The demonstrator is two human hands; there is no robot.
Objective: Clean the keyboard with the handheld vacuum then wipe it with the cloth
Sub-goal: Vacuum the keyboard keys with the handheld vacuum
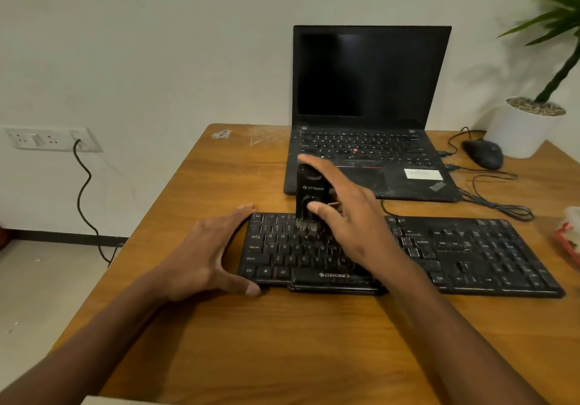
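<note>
A black keyboard (470,257) lies across the wooden table (282,342) in front of me. My right hand (351,213) grips a black handheld vacuum (309,191) that stands upright, its brush tip on the upper left key rows. My left hand (210,250) rests against the keyboard's left end, fingers along the edge and thumb at the front corner. At the right edge of the view a red and white thing (569,235), perhaps the cloth, lies on the table.
An open black laptop (370,106) with a dark screen stands behind the keyboard. A black mouse (483,153) and its cables lie to the right, beside a white plant pot (521,131). A wall socket (50,139) with a black cord is at the left.
</note>
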